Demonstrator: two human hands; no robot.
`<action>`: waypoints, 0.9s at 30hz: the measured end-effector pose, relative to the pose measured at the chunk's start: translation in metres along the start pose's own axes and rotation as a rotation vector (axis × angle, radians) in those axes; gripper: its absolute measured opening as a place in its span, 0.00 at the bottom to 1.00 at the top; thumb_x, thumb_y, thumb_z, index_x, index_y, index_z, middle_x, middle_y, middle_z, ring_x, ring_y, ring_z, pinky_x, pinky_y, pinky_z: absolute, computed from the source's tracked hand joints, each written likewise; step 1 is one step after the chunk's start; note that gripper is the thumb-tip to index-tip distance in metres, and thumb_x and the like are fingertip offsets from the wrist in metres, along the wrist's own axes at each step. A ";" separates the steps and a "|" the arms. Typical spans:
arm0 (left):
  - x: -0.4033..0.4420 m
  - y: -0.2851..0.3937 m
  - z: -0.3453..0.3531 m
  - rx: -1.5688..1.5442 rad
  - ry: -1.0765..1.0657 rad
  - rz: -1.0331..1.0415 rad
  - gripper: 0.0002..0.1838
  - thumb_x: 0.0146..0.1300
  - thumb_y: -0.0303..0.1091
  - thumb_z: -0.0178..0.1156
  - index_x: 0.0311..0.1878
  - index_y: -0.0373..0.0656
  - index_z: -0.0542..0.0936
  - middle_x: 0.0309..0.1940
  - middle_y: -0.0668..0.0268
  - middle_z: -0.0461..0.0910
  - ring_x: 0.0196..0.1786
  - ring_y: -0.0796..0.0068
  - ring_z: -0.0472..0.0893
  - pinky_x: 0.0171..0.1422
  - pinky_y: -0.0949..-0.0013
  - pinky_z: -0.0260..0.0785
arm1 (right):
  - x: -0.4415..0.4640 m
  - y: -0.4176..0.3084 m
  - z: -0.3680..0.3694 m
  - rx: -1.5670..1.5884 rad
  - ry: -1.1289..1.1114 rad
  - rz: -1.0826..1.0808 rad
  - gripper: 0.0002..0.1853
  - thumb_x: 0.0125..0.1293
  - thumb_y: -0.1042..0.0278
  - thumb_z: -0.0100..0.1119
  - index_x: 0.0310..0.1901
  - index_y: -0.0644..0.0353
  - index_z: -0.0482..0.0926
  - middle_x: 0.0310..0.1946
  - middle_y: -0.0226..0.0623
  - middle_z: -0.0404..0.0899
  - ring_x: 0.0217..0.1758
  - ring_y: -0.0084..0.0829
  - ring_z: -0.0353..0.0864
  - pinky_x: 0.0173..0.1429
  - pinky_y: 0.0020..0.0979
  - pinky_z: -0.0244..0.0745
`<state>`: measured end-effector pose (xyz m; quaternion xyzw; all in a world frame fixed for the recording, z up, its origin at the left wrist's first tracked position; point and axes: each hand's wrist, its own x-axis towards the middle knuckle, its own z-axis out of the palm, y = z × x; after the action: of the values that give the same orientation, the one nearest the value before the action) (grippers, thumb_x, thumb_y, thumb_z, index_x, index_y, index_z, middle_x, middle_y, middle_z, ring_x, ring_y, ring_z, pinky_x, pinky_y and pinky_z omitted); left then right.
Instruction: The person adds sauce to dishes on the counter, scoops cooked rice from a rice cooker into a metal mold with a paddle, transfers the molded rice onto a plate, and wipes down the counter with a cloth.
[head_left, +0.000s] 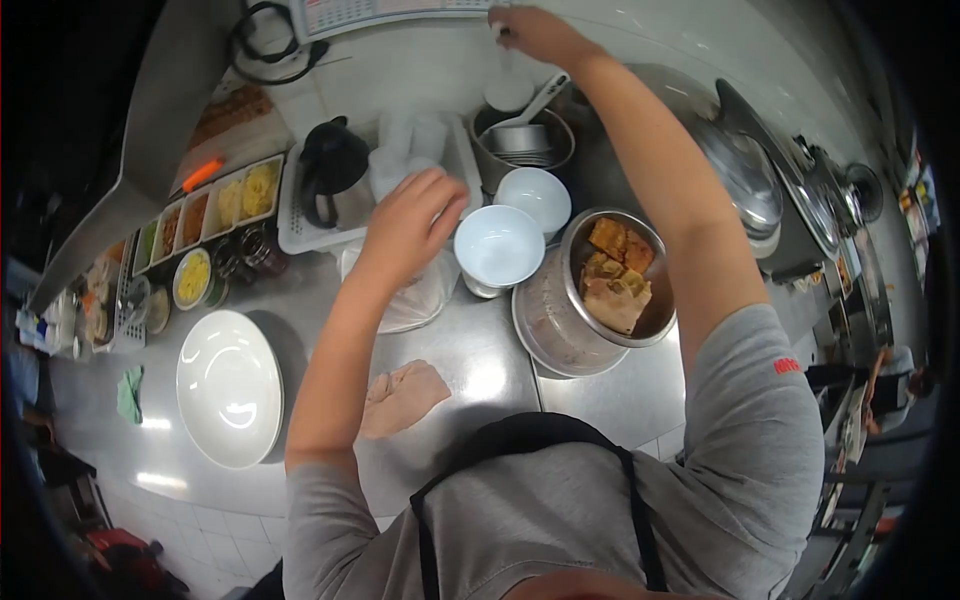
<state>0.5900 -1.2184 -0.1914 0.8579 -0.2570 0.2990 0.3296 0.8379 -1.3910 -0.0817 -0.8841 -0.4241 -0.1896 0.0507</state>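
Observation:
My left hand is over the front of the work table, its fingers loosely bent and nothing visible in them. Just right of it stand two white bowls, the nearer bowl and the farther bowl. Beyond its fingertips, blurred clear plastic containers sit in a grey basket. My right hand is raised by the wall, fingers closed on a small thing I cannot make out. Below it appears a blurred pale round shape. A steel pot holds orange-brown pieces of food.
A large white plate lies at left, near a green cloth. Trays of toppings line the back left. A crumpled brown-pink cloth lies before me. A metal pot holds a white-handled utensil.

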 end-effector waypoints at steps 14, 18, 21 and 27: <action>0.119 -0.084 0.162 0.242 -0.543 0.206 0.08 0.51 0.28 0.58 0.36 0.44 0.77 0.36 0.60 0.76 0.41 0.55 0.77 0.43 0.56 0.70 | -0.054 -0.001 -0.083 0.007 0.226 0.037 0.12 0.56 0.72 0.52 0.44 0.59 0.73 0.36 0.49 0.78 0.43 0.50 0.76 0.45 0.44 0.70; 0.125 -0.092 0.163 0.319 -0.456 0.187 0.12 0.50 0.25 0.57 0.41 0.43 0.76 0.39 0.57 0.76 0.43 0.52 0.77 0.44 0.54 0.70 | -0.059 0.000 -0.091 -0.004 0.239 0.068 0.12 0.56 0.72 0.52 0.44 0.60 0.73 0.36 0.50 0.78 0.43 0.50 0.76 0.45 0.44 0.70; 0.123 -0.091 0.168 0.510 -0.434 -0.008 0.11 0.62 0.29 0.43 0.44 0.40 0.74 0.42 0.55 0.77 0.43 0.52 0.78 0.47 0.55 0.71 | -0.060 0.000 -0.089 0.034 0.271 0.116 0.12 0.56 0.73 0.52 0.44 0.60 0.73 0.36 0.51 0.78 0.42 0.51 0.76 0.45 0.44 0.70; 0.130 -0.129 0.173 0.498 -0.529 -0.168 0.11 0.61 0.31 0.45 0.42 0.41 0.75 0.42 0.53 0.78 0.47 0.51 0.77 0.49 0.53 0.70 | -0.070 -0.001 -0.091 0.017 0.278 0.104 0.13 0.56 0.73 0.52 0.44 0.60 0.73 0.35 0.51 0.78 0.43 0.51 0.76 0.45 0.44 0.70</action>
<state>0.8215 -1.2905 -0.2598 0.9775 -0.1813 0.0921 0.0563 0.7707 -1.4636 -0.0244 -0.8697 -0.3682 -0.3037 0.1259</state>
